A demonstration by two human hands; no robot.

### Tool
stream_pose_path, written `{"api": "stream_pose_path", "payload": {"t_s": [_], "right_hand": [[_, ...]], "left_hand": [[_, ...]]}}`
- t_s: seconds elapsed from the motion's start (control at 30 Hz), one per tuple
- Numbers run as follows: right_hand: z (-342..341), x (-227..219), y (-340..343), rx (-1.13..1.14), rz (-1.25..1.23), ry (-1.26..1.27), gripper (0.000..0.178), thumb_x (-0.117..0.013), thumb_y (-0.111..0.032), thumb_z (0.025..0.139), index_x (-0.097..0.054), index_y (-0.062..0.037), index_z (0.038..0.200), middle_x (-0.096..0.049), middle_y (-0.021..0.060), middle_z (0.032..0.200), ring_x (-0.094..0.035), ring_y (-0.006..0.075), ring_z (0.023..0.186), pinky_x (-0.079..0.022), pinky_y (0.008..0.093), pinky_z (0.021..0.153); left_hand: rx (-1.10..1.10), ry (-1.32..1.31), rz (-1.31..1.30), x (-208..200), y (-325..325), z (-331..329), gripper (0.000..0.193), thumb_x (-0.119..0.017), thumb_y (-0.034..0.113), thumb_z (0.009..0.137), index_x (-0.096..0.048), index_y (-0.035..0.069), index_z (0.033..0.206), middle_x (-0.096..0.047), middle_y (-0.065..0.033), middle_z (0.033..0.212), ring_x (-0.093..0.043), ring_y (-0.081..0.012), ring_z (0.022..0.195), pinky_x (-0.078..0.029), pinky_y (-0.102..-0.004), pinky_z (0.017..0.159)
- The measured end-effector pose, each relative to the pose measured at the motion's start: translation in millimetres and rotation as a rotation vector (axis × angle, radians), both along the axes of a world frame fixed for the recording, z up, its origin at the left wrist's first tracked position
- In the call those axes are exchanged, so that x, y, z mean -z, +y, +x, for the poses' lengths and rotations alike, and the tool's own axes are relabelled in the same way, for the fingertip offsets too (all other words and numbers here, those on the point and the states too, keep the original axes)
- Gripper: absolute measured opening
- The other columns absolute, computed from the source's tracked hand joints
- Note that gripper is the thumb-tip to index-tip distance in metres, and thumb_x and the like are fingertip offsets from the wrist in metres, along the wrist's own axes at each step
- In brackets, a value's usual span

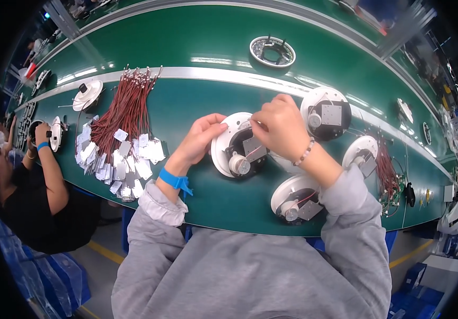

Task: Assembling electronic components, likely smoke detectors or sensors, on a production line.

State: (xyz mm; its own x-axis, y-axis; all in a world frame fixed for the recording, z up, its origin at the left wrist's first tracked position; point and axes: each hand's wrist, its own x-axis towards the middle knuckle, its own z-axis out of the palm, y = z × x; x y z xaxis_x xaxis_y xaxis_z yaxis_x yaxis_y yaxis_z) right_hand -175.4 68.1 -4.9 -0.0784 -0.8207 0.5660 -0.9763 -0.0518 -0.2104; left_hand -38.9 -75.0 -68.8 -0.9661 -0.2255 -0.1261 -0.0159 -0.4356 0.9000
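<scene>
In front of me a white round housing point(220, 155) stands tilted, with a black base inside it. A small cylindrical motor point(239, 165) and a silver metal plate point(254, 149) sit on that base, and a thin reddish wire runs between them. My left hand point(200, 139), with a blue band at its wrist, grips the housing's left rim between thumb and fingers. Over the upper right of the housing, my right hand point(283, 125) is closed in a pinch; what lies between its fingertips is too small to make out. Similar housings point(314, 95) point(293, 187) lie just right of it.
A bundle of dark red wires point(125, 103) with silver plates point(133, 159) lies at left, near another white housing point(95, 91). Beyond a metal rail, a ring-shaped part point(272, 52) rests on the green surface. More wires point(386, 170) lie right. A co-worker point(32, 186) sits at far left.
</scene>
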Motion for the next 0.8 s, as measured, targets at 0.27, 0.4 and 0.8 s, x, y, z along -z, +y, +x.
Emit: {"api": "stream_pose_path", "payload": {"t_s": [0.27,0.4,0.8], "right_hand": [[3,-5,-4,0.015,-0.012,0.193,0.003,-0.06,-0.005,0.061,-0.057,-0.0064,0.06,-0.048,0.0043,0.053,-0.049,0.0204,0.054,-0.04,0.0341,0.069],[0,-2,-8,-0.128,0.083,0.097,0.004,-0.059,-0.004,0.061,-0.056,-0.0052,0.059,-0.047,0.0051,0.053,-0.049,0.0212,0.054,-0.039,0.0334,0.066],[7,-4,-19,-0.037,0.294,0.043,0.008,-0.056,0.001,0.061,-0.059,-0.0021,0.068,-0.048,0.0118,0.066,-0.051,0.0279,0.057,-0.042,0.0354,0.052]], "left_hand": [[-0.024,0.0,0.017,-1,1,-1,0.018,-0.05,0.014,0.081,-0.05,0.0,0.094,-0.057,-0.0041,0.083,-0.055,-0.0075,0.072,-0.045,-0.0198,0.063],[-0.022,-0.008,0.02,1,1,-1,0.017,-0.05,0.014,0.081,-0.051,0.001,0.092,-0.057,-0.0031,0.082,-0.054,-0.0069,0.071,-0.044,-0.0197,0.062],[0.002,0.004,-0.104,0,2,1,0.02,-0.05,0.018,0.083,-0.055,0.001,0.093,-0.058,0.0,0.076,-0.053,-0.0044,0.067,-0.043,-0.0187,0.058]]}}
